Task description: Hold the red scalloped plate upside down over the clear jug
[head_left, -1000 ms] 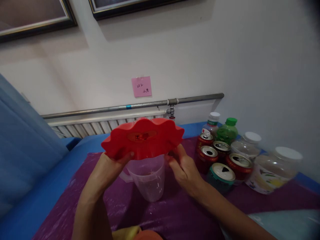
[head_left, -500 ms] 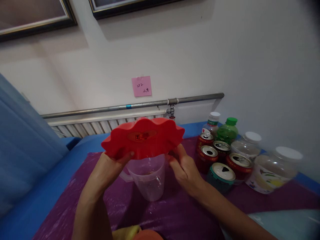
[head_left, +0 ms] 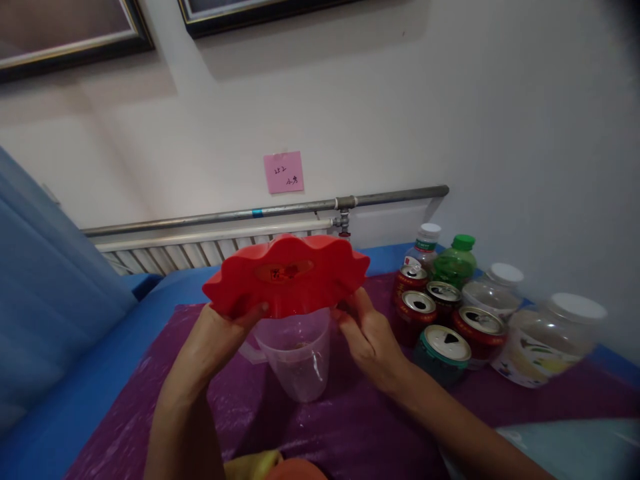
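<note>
Steadily, with both hands, I hold up a red wavy-edged dish (head_left: pixel 295 290) — tilted, so that the small dark emblem in its oval panel faces me. My left hand (head_left: pixel 213 337) grips the dish's left side, thumb pressed on the lower edge; my right hand (head_left: pixel 373 340) pinches it near the lower right, fingers partly tucked out of sight behind. Just below stands a clear plastic pitcher (head_left: pixel 300 370), upright on the purple sheet (head_left: pixel 305 440), its handle towards my left. The dish hides the pitcher's far rim, and I cannot tell whether the two touch. To the right of my right hand, opened drink cans stand close together, a teal one (head_left: pixel 445 350) nearest me, with a green-capped bottle (head_left: pixel 456 261) behind them and a white-lidded jar (head_left: pixel 550 343) farther right. Something orange (head_left: pixel 296 471) shows at the bottom edge — mostly cut off — beside something yellow (head_left: pixel 253 465).
</note>
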`<state>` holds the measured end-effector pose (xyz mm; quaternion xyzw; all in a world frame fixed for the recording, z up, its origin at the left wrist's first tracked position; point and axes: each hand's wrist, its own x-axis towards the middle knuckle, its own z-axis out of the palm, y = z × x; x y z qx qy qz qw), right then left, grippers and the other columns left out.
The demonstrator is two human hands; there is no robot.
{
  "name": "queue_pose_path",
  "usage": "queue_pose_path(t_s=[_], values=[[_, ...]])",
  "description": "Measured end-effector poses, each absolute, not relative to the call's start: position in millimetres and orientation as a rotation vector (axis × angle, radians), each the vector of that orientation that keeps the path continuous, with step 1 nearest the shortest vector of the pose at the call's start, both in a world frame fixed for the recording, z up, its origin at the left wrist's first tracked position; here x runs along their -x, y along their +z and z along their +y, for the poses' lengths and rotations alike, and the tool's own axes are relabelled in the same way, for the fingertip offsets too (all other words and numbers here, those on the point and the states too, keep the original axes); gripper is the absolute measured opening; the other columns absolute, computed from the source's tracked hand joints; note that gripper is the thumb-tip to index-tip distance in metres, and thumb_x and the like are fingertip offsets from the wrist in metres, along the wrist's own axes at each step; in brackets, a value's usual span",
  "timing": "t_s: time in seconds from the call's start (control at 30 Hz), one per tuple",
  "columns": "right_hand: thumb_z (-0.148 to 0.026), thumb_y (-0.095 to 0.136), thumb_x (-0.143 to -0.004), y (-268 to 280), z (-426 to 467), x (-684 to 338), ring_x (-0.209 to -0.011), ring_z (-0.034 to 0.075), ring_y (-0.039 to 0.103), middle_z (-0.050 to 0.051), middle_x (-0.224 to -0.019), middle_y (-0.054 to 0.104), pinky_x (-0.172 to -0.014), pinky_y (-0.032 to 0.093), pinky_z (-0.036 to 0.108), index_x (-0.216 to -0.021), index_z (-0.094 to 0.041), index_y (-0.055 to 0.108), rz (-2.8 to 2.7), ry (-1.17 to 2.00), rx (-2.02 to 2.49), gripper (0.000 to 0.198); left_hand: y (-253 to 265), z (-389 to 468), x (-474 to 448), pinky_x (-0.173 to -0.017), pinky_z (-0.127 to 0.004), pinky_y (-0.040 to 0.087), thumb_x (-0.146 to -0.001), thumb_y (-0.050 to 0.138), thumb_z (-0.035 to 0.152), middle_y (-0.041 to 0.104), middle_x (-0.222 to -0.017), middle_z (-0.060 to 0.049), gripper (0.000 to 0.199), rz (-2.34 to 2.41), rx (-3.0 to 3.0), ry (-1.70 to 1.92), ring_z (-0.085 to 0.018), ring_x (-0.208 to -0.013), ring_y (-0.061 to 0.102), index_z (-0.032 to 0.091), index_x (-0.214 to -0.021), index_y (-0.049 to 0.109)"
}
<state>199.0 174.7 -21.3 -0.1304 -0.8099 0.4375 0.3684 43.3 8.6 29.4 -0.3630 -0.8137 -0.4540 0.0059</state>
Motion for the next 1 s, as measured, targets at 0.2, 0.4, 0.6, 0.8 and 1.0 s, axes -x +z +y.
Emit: queue_pose_path(t_s=[0.2, 0.4, 0.6, 0.8, 1.0], values=[[-0.032, 0.041, -0.09, -20.7, 174.2, -199.3, -0.076, 0.02, 0.063, 0.004, -0.081, 0.066, -0.073, 0.048, 0.032, -0.116, -0.017, 0.051, -2.065, 1.119, 0.326, 0.032, 27.6, 8.4, -41.5, -0.092, -0.04, 0.051, -0.075, 0.065, 0.037, 0.069, -0.116, -0.005, 0.04, -2.507, 1.172, -1.402, -0.026, -0.107, 0.063, 0.023, -0.112, 0.061], [-0.032, 0.041, -0.09, -21.4, 174.5, -199.0, -0.077, 0.021, 0.063, 0.003, -0.078, 0.064, -0.074, 0.049, 0.032, -0.117, -0.017, 0.051, -2.073, 1.103, 0.336, 0.033, 26.4, 8.3, -40.5, -0.09, -0.044, 0.052, -0.073, 0.067, 0.038, 0.07, -0.112, -0.006, 0.041, -2.517, 1.146, -1.422, -0.028, -0.105, 0.063, 0.023, -0.11, 0.062], [-0.032, 0.041, -0.09, -22.9, 175.2, -197.8, -0.077, 0.021, 0.064, 0.004, -0.08, 0.065, -0.076, 0.049, 0.032, -0.119, -0.016, 0.05, -2.069, 1.105, 0.325, 0.035, 28.4, 8.6, -41.5, -0.09, -0.041, 0.052, -0.074, 0.066, 0.038, 0.069, -0.114, -0.005, 0.041, -2.501, 1.176, -1.411, -0.027, -0.106, 0.063, 0.022, -0.111, 0.061], [-0.028, 0.041, -0.09, -22.6, 175.5, -198.3, -0.079, 0.02, 0.065, 0.004, -0.083, 0.067, -0.074, 0.05, 0.031, -0.119, -0.018, 0.05, -2.071, 1.089, 0.309, 0.033, 27.9, 8.6, -41.0, -0.088, -0.039, 0.053, -0.073, 0.067, 0.039, 0.07, -0.111, -0.004, 0.041, -2.534, 1.135, -1.412, -0.026, -0.103, 0.064, 0.022, -0.11, 0.062], [-0.028, 0.041, -0.089, -23.6, 175.5, -197.8, -0.079, 0.02, 0.065, 0.003, -0.082, 0.066, -0.075, 0.049, 0.03, -0.119, -0.019, 0.05, -2.064, 1.091, 0.31, 0.032, 27.2, 8.6, -40.1, -0.089, -0.04, 0.052, -0.074, 0.066, 0.04, 0.07, -0.112, -0.005, 0.041, -2.534, 1.148, -1.367, -0.027, -0.105, 0.063, 0.022, -0.111, 0.062]])
